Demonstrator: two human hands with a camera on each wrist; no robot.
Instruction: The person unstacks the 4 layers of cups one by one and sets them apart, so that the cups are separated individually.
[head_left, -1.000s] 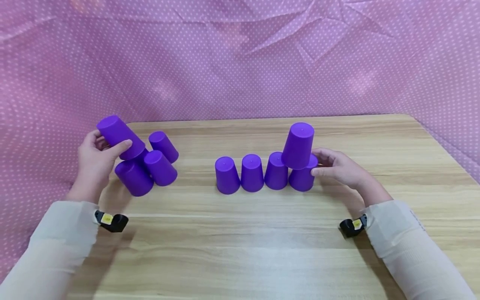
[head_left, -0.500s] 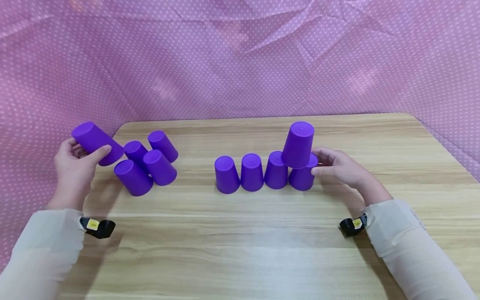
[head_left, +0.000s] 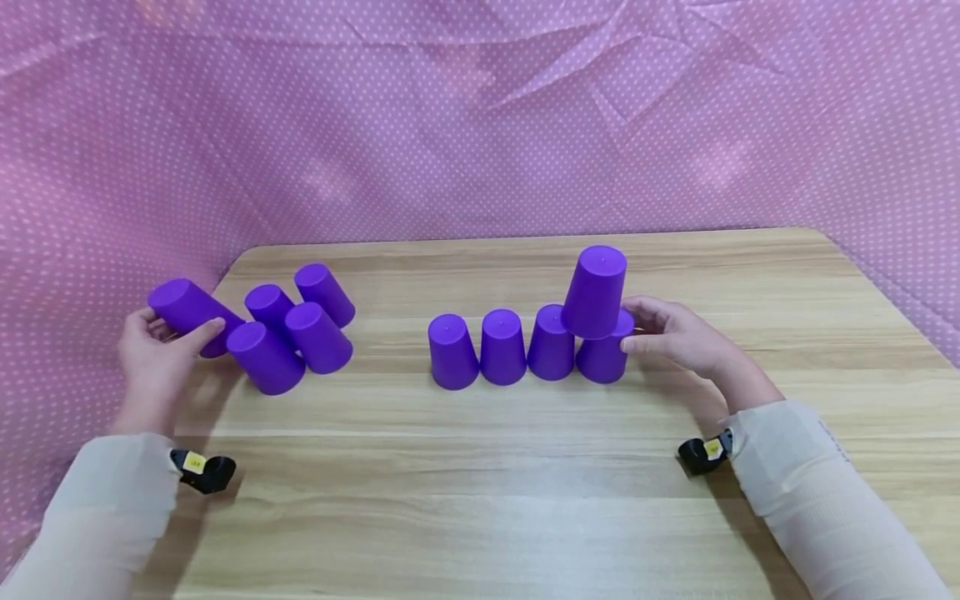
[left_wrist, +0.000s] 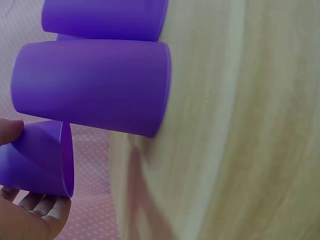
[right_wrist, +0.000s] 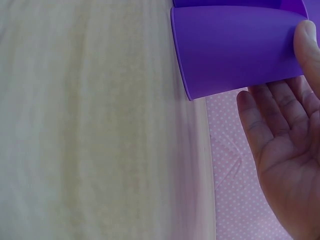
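At the far left, my left hand point(head_left: 155, 367) grips a purple cup point(head_left: 187, 307) upside down between thumb and fingers. In the left wrist view that held cup point(left_wrist: 35, 159) has its rim off the table. Just right of it several purple cups stand mouth-down in a cluster, the front-left one point(head_left: 266, 360) nearest my hand. My right hand point(head_left: 682, 337) holds the rightmost cup point(head_left: 603, 360) of a row, thumb in front and fingers behind. Another cup point(head_left: 595, 292) rests on top, bridging that cup and its neighbour point(head_left: 552, 343). The right wrist view shows my thumb point(right_wrist: 306, 42) touching the cup's side.
Two more upside-down cups, a left one point(head_left: 453, 352) and a middle one point(head_left: 503, 347), continue the row leftward. All stand on a wood-grain table point(head_left: 480, 475). A pink dotted cloth point(head_left: 480, 125) hangs behind and at the sides.
My left hand has carried its cup left from above the cluster, then lowered it beside the cluster. My right hand and the row with its upper cup look unmoved.
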